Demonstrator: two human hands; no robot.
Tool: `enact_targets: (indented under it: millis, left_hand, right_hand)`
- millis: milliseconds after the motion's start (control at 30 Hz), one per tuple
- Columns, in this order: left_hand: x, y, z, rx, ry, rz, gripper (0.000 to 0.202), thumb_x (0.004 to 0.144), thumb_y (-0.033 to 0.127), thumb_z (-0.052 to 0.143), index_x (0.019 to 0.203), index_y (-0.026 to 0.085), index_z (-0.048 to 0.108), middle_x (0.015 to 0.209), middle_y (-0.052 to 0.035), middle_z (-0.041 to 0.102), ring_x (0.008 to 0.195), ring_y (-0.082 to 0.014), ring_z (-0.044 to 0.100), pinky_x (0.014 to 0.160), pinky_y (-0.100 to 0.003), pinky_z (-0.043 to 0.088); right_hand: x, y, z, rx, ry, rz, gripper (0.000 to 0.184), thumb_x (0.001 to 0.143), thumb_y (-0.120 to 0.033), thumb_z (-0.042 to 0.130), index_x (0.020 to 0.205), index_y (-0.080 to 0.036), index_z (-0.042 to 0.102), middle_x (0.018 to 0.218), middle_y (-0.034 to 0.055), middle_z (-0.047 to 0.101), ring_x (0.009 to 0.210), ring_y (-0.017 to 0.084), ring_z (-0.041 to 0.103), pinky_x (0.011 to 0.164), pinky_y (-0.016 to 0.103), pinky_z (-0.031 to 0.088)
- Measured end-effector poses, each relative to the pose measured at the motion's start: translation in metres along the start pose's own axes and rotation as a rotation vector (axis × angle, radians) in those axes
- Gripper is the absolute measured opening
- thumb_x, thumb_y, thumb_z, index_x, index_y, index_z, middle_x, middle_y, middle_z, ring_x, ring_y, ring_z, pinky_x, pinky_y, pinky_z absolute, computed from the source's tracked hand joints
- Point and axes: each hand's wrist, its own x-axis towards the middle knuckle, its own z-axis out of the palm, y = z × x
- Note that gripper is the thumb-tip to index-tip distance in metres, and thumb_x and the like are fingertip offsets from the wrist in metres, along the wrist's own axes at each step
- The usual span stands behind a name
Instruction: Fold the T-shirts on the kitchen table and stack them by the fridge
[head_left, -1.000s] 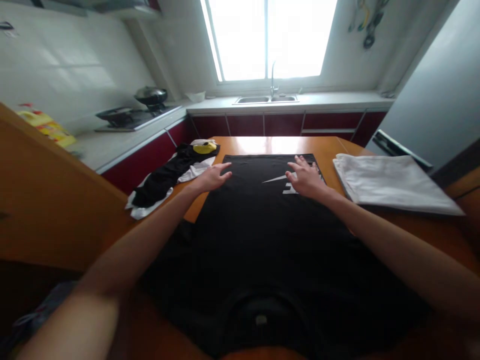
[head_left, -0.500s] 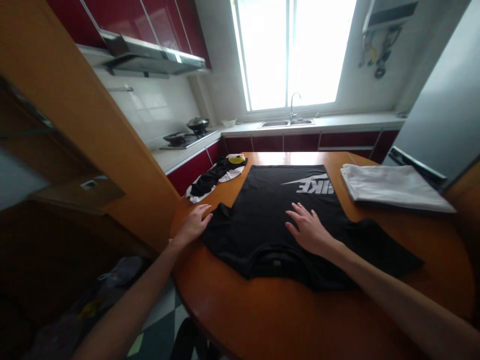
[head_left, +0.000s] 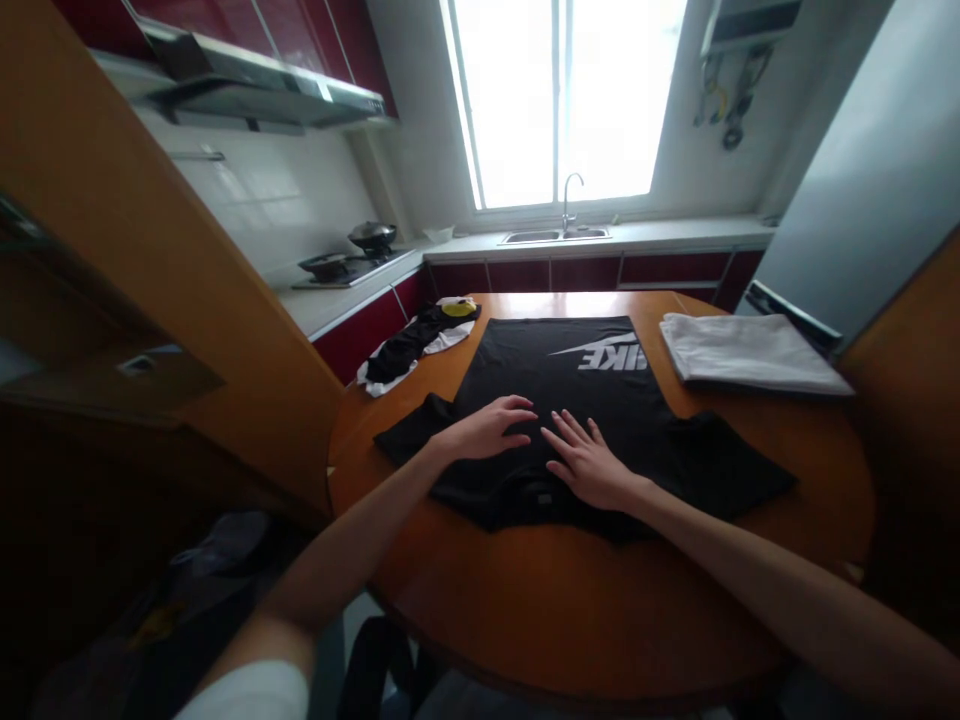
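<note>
A black T-shirt (head_left: 510,370) with a white printed logo lies spread on the wooden table (head_left: 570,600), its neckline toward me and its sleeves out to both sides. My left hand (head_left: 491,428) is over the shirt's middle, fingers loosely apart, holding nothing. Just right of it, my right hand (head_left: 589,465) rests open on or close above the cloth near the collar, fingers spread. The two hands are near each other but do not touch. Whether each palm presses on the fabric is hard to tell.
A folded white cloth (head_left: 750,352) lies at the table's right. Crumpled black and white clothing (head_left: 420,340) with a yellow patch sits at the left edge. Beyond are a stove with pans (head_left: 373,236), a sink (head_left: 534,237) and a fridge (head_left: 840,200). An orange panel (head_left: 217,280) stands left.
My left hand has moved from the left sleeve rightward to the shirt's middle. My right hand has shifted slightly, staying over the shirt. The camera view has also shifted.
</note>
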Motion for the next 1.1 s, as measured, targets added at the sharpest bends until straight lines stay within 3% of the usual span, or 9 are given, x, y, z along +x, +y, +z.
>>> enact_targets:
  millis: [100, 167, 367, 500, 567, 667, 733, 900, 1100]
  left_hand:
    - [0.006, 0.017, 0.002, -0.106, -0.063, 0.066, 0.025, 0.094, 0.039, 0.064, 0.103, 0.018, 0.073, 0.099, -0.0065, 0.066, 0.087, -0.0169, 0.064, 0.080, -0.027, 0.051]
    - [-0.001, 0.029, 0.005, -0.161, -0.181, 0.131, 0.023, 0.094, 0.039, 0.066, 0.098, 0.018, 0.074, 0.088, -0.0034, 0.064, 0.076, -0.0138, 0.061, 0.071, -0.023, 0.047]
    - [-0.016, 0.049, 0.015, -0.163, -0.442, 0.232, 0.026, 0.081, 0.033, 0.081, 0.105, 0.022, 0.074, 0.086, -0.0012, 0.069, 0.078, -0.0147, 0.063, 0.070, -0.022, 0.045]
    - [-0.014, 0.047, 0.013, -0.277, -0.507, 0.278, 0.023, 0.088, 0.026, 0.074, 0.111, 0.023, 0.076, 0.092, -0.0034, 0.071, 0.076, -0.0137, 0.065, 0.067, -0.021, 0.047]
    - [-0.013, 0.043, 0.012, -0.338, -0.457, 0.288, 0.023, 0.094, 0.028, 0.066, 0.115, 0.023, 0.075, 0.098, -0.0055, 0.072, 0.081, -0.0144, 0.067, 0.072, -0.022, 0.049]
    - [-0.010, 0.032, 0.014, -0.311, -0.200, 0.221, 0.028, 0.100, 0.030, 0.056, 0.121, 0.024, 0.073, 0.112, -0.0085, 0.070, 0.101, -0.0186, 0.066, 0.091, -0.029, 0.050]
    - [-0.009, 0.023, 0.021, -0.218, -0.070, 0.167, 0.037, 0.096, 0.036, 0.063, 0.132, 0.027, 0.066, 0.128, -0.0100, 0.064, 0.119, -0.0237, 0.060, 0.104, -0.037, 0.046]
    - [-0.012, 0.008, 0.038, 0.044, -0.207, 0.106, 0.095, 0.082, 0.055, 0.075, 0.160, 0.033, 0.025, 0.166, -0.0119, 0.023, 0.152, -0.0362, 0.019, 0.121, -0.062, 0.014]
    - [-0.013, 0.002, 0.037, 0.160, -0.198, 0.030, 0.086, 0.093, 0.061, 0.057, 0.162, 0.034, 0.012, 0.168, -0.0071, 0.010, 0.155, -0.0316, 0.006, 0.123, -0.059, 0.007]
  right_hand:
    - [-0.001, 0.001, -0.005, 0.021, -0.024, -0.007, 0.054, 0.103, -0.042, 0.039, 0.152, -0.019, 0.044, 0.165, 0.0138, 0.025, 0.154, 0.029, 0.014, 0.121, 0.059, 0.018]
    - [0.001, 0.008, -0.012, 0.040, 0.033, 0.027, 0.048, 0.103, -0.037, 0.041, 0.146, -0.019, 0.052, 0.163, 0.0137, 0.030, 0.153, 0.029, 0.018, 0.120, 0.057, 0.021]
    - [0.004, 0.038, -0.037, 0.132, 0.215, 0.182, 0.037, 0.098, -0.027, 0.051, 0.127, -0.011, 0.068, 0.147, 0.0185, 0.053, 0.140, 0.029, 0.044, 0.118, 0.045, 0.035]
    - [0.005, 0.045, -0.042, 0.223, 0.244, 0.185, 0.032, 0.097, -0.025, 0.052, 0.120, -0.015, 0.071, 0.136, 0.0145, 0.062, 0.129, 0.025, 0.056, 0.113, 0.039, 0.042]
    - [0.006, 0.044, -0.041, 0.236, 0.230, 0.159, 0.032, 0.097, -0.019, 0.049, 0.119, -0.016, 0.072, 0.135, 0.0128, 0.063, 0.127, 0.023, 0.057, 0.112, 0.037, 0.042]
    - [0.006, 0.040, -0.034, 0.206, 0.159, 0.116, 0.039, 0.097, -0.016, 0.045, 0.129, -0.015, 0.067, 0.143, 0.0137, 0.058, 0.135, 0.023, 0.050, 0.116, 0.039, 0.038]
    - [0.004, 0.034, -0.029, 0.160, 0.074, 0.078, 0.046, 0.099, -0.026, 0.047, 0.143, -0.016, 0.055, 0.156, 0.0141, 0.044, 0.147, 0.027, 0.035, 0.119, 0.047, 0.031]
    - [-0.003, 0.017, -0.019, 0.082, -0.192, 0.023, 0.074, 0.099, -0.054, 0.044, 0.161, -0.018, 0.023, 0.167, 0.0143, 0.012, 0.155, 0.031, 0.006, 0.121, 0.063, 0.011]
    - [0.000, 0.018, -0.024, 0.023, -0.142, 0.149, 0.079, 0.100, -0.062, 0.034, 0.161, -0.014, 0.018, 0.167, 0.0136, 0.005, 0.155, 0.028, -0.001, 0.122, 0.058, 0.007]
